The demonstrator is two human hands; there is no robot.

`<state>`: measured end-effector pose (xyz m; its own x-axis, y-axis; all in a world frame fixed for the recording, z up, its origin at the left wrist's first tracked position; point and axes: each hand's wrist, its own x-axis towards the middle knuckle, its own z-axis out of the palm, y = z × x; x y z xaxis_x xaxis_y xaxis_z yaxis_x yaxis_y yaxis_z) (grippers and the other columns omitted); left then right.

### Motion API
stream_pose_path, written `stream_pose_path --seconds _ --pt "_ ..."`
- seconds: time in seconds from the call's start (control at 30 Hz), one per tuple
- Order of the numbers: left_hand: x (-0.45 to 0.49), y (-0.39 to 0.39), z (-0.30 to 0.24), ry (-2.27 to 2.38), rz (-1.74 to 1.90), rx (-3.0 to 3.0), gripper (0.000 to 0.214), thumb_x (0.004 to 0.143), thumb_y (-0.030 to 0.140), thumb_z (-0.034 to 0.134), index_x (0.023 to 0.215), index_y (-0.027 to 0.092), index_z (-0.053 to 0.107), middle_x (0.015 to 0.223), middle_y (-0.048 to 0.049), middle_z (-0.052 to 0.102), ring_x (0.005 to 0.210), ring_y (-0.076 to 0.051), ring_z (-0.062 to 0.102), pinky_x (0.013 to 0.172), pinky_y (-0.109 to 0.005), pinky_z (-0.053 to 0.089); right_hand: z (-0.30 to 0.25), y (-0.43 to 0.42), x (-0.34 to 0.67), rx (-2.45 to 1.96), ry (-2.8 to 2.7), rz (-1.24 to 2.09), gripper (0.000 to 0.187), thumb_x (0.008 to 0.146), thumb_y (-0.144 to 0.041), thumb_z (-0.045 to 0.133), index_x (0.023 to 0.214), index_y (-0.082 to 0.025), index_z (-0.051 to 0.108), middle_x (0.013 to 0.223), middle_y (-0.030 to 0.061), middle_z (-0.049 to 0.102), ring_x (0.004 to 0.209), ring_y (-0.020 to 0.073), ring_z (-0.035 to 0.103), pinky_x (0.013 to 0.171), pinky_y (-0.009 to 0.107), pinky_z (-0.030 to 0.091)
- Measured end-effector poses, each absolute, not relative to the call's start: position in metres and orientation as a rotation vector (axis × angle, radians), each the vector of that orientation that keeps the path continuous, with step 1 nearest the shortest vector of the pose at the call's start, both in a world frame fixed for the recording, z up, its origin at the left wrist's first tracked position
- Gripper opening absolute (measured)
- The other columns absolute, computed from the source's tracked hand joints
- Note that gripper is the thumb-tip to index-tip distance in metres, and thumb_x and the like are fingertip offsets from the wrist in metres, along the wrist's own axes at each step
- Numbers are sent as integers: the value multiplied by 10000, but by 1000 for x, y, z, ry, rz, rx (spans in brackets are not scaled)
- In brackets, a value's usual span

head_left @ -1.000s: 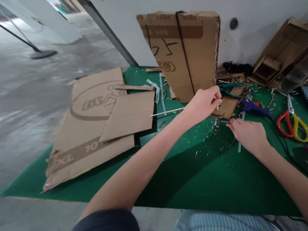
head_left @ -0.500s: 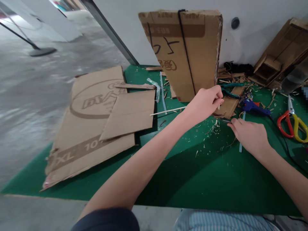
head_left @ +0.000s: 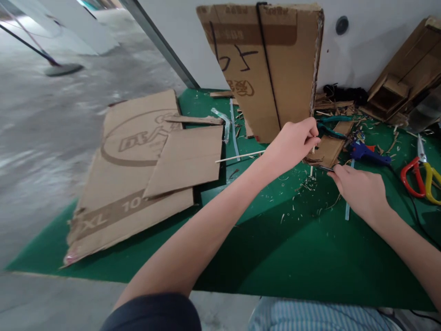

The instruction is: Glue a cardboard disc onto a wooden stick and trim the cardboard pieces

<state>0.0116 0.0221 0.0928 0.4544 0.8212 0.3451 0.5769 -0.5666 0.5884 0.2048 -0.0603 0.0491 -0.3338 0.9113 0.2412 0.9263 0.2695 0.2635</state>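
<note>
Just before the tall upright brown cardboard box (head_left: 275,69), a thin pale wooden stick (head_left: 237,157) lies level over the green tabletop (head_left: 292,257). The left hand (head_left: 292,142) has its fingers clamped on it. Further right, the right hand (head_left: 360,191) pinches a small dark metal tool (head_left: 325,168), fingers together.

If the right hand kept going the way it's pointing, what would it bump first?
Probably the small cardboard piece lying just past the dark tool that the right hand holds. The left hand, pinching a stick, is close beside that line. Depth is hard to judge.
</note>
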Motion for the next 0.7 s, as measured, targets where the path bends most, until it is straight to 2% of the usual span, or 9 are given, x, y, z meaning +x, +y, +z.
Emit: stream_pose_path --seconds 0.17,0.37,0.53,0.7 --pt "10 23 91 1178 874 2319 50 880 207 535 841 188 560 817 -31 691 773 -146 651 642 -254 435 41 -64 206 -1778 -2578 -497 381 1010 -380 290 896 -190 601 672 15 650 434 109 486 468 276 87" --pt "13 21 94 1197 862 2328 29 861 203 555 836 189 553 780 -16 680 745 -137 649 623 -244 427 46 -63 207 -1814 -2494 -570 431 1010 -397 268 824 -185 593 669 31 641 492 117 528 471 280 105" --pt "13 18 98 1214 851 2314 40 855 208 554 828 184 570 758 -20 670 734 -142 647 614 -254 427 43 -64 206 -1831 -2601 -460 399 1011 -380 274 915 -191 612 690 31 661 461 114 526 471 278 104" --pt "16 14 102 1239 818 2335 27 862 194 554 842 193 573 735 -16 669 713 -150 633 627 -275 417 48 -62 206 -1821 -2523 -495 423 1009 -393 268 883 -190 618 686 40 657 504 130 547 475 275 111"
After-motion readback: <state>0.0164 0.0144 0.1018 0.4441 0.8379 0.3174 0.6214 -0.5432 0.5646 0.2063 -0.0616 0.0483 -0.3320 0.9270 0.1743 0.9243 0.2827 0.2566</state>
